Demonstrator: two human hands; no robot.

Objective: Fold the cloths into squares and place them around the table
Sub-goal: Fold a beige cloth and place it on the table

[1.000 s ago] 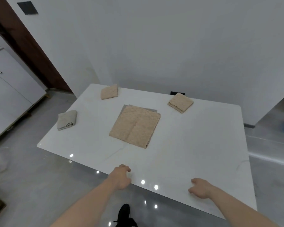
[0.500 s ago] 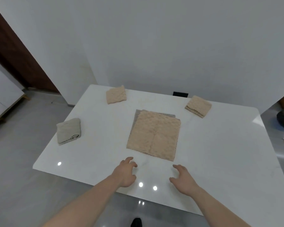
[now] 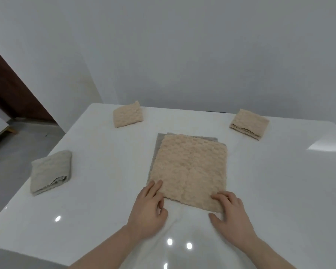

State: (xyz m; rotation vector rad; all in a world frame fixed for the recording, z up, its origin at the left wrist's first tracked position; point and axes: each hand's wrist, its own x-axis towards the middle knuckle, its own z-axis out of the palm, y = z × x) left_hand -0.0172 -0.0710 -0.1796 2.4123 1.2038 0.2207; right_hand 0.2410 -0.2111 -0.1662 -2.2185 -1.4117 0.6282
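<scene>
A flat beige cloth (image 3: 190,167) lies in the middle of the white table (image 3: 279,181), on top of a grey cloth (image 3: 159,138) whose edges peek out at the back and left. My left hand (image 3: 148,208) touches the beige cloth's near left corner with its fingertips. My right hand (image 3: 229,212) rests its fingers on the near right corner. Three folded squares lie around the table: a grey one (image 3: 50,171) at the left, a beige one (image 3: 127,117) at the back left, and a beige one (image 3: 249,124) at the back right.
A white wall (image 3: 202,55) stands right behind the table. A dark wooden door frame (image 3: 10,94) and grey floor (image 3: 17,148) are on the left. The table's near edge runs below my forearms.
Both hands have moved forward from the table's near edge to the near corners of the beige cloth. The view has come closer to the table.
</scene>
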